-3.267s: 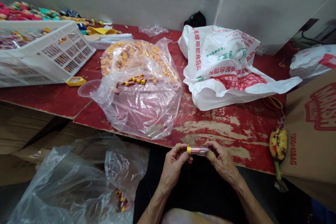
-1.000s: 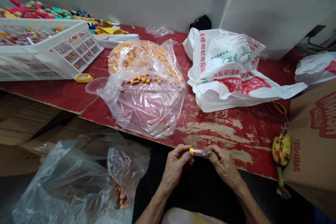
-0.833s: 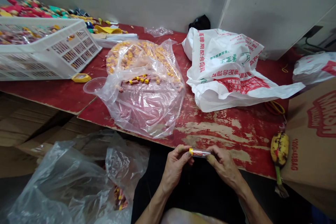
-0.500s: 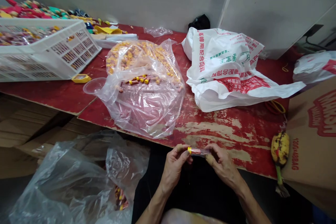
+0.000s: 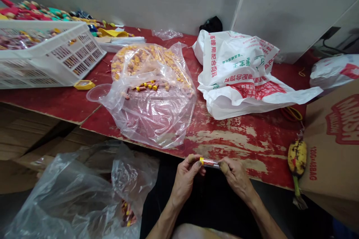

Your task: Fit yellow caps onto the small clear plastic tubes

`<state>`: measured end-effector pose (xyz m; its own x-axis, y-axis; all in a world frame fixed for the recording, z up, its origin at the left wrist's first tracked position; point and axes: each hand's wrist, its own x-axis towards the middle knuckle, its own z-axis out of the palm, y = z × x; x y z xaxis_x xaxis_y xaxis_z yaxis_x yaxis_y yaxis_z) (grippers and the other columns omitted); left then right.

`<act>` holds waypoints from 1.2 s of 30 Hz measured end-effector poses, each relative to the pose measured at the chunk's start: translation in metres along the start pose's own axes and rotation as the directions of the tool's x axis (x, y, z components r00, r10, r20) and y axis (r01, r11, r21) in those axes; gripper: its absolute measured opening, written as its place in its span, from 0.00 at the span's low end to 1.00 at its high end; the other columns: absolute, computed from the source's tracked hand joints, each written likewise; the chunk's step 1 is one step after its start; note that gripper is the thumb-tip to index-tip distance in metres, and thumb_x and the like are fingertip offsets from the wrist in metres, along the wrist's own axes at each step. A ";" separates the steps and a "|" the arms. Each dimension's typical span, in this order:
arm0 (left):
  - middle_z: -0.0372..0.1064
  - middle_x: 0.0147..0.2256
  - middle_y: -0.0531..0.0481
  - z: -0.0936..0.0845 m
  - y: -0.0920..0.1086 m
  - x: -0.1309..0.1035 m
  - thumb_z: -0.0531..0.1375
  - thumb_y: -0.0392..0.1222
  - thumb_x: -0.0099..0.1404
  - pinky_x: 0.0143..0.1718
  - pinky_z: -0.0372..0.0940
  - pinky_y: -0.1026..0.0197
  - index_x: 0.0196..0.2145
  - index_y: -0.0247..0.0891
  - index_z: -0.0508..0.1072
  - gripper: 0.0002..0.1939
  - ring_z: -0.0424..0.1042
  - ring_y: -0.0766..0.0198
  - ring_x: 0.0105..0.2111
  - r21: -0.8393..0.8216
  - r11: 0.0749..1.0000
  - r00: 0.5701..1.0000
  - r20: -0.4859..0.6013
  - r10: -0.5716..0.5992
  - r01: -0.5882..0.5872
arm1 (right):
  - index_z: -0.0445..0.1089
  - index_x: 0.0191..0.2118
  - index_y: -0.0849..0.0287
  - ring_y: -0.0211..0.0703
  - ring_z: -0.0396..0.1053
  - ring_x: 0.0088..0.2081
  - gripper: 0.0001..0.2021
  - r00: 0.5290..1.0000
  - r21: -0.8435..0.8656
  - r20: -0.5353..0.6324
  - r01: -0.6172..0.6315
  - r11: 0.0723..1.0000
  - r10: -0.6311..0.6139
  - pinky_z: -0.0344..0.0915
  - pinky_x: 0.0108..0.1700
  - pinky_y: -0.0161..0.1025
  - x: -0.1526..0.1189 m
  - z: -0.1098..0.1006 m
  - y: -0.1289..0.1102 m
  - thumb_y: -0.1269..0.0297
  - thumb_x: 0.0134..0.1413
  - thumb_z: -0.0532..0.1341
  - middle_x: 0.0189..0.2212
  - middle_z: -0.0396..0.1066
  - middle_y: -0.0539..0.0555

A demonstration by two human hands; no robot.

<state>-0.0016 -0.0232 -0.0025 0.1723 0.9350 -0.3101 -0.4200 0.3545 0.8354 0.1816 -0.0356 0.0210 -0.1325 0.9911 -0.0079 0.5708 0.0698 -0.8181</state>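
A small clear tube (image 5: pixel 209 162) with a yellow end and reddish contents lies level between my hands, just in front of the table edge. My left hand (image 5: pixel 187 175) pinches its yellow end. The fingers of my right hand (image 5: pixel 235 175) are closed round its clear right end, which they partly hide. Beyond them on the red table (image 5: pixel 224 134) lies an open clear plastic bag (image 5: pixel 154 119) holding many similar yellow-ended tubes (image 5: pixel 151 85).
A white basket (image 5: pixel 53 59) of small pieces stands at the left. A white printed sack (image 5: pixel 238 74) lies behind my hands. At the right are a banana (image 5: pixel 297 158) and a cardboard box (image 5: pixel 331 164). A large clear bag (image 5: pixel 70 198) sits below the table at the left.
My right hand's fingers have closed in more tightly round the tube's clear end. My left hand keeps its pinch on the yellow end. The view has shifted slightly.
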 end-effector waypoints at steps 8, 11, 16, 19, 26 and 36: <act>0.71 0.23 0.51 0.001 0.002 -0.001 0.65 0.45 0.57 0.28 0.63 0.67 0.38 0.34 0.73 0.14 0.68 0.68 0.23 0.022 1.000 1.000 0.024 -0.009 0.009 | 0.67 0.37 0.60 0.40 0.62 0.27 0.15 0.999 0.078 0.051 -0.023 0.997 0.019 0.56 0.28 0.34 0.000 -0.002 -0.003 0.52 0.60 0.53 0.26 0.66 0.51; 0.71 0.23 0.51 0.001 -0.001 -0.001 0.64 0.45 0.58 0.28 0.63 0.67 0.39 0.34 0.73 0.14 0.68 0.68 0.24 0.010 1.000 0.999 0.034 -0.011 0.011 | 0.67 0.29 0.60 0.39 0.59 0.23 0.20 0.999 0.049 0.036 -0.033 0.998 0.031 0.53 0.25 0.34 0.000 0.001 0.000 0.50 0.61 0.50 0.20 0.62 0.49; 0.70 0.24 0.51 0.000 -0.001 0.000 0.64 0.45 0.58 0.28 0.63 0.67 0.39 0.34 0.73 0.14 0.67 0.68 0.23 -0.004 1.000 1.000 0.012 0.010 -0.010 | 0.67 0.41 0.60 0.40 0.62 0.26 0.17 0.999 0.110 -0.010 -0.042 0.993 0.043 0.57 0.27 0.34 -0.002 0.000 -0.001 0.52 0.61 0.51 0.27 0.67 0.51; 0.70 0.24 0.51 0.002 0.000 -0.001 0.64 0.45 0.59 0.28 0.63 0.67 0.39 0.34 0.73 0.13 0.67 0.69 0.23 -0.003 1.000 1.000 0.017 0.015 -0.015 | 0.65 0.46 0.60 0.40 0.63 0.29 0.15 0.999 0.125 0.030 -0.026 0.992 0.022 0.59 0.29 0.34 -0.004 -0.004 -0.002 0.55 0.59 0.54 0.31 0.68 0.52; 0.70 0.23 0.51 0.005 0.001 -0.004 0.65 0.44 0.57 0.27 0.63 0.67 0.37 0.34 0.72 0.13 0.68 0.68 0.23 0.024 1.000 0.998 0.056 -0.014 0.013 | 0.58 0.18 0.59 0.36 0.53 0.19 0.27 0.997 0.001 -0.077 -0.022 1.000 0.022 0.46 0.23 0.35 -0.006 0.001 0.009 0.47 0.62 0.45 0.15 0.52 0.47; 0.70 0.23 0.51 0.008 0.004 -0.009 0.65 0.45 0.57 0.26 0.63 0.67 0.37 0.33 0.73 0.14 0.67 0.68 0.22 0.012 1.000 0.998 0.060 0.017 -0.018 | 0.63 0.24 0.59 0.38 0.58 0.22 0.22 0.999 0.051 -0.021 0.050 0.997 -0.049 0.52 0.25 0.34 -0.011 -0.009 0.000 0.51 0.63 0.48 0.19 0.60 0.49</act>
<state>0.0023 -0.0305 0.0073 0.2181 0.9385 -0.2677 -0.4120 0.3372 0.8465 0.1905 -0.0450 0.0260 -0.1436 0.9886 0.0443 0.5211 0.1137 -0.8459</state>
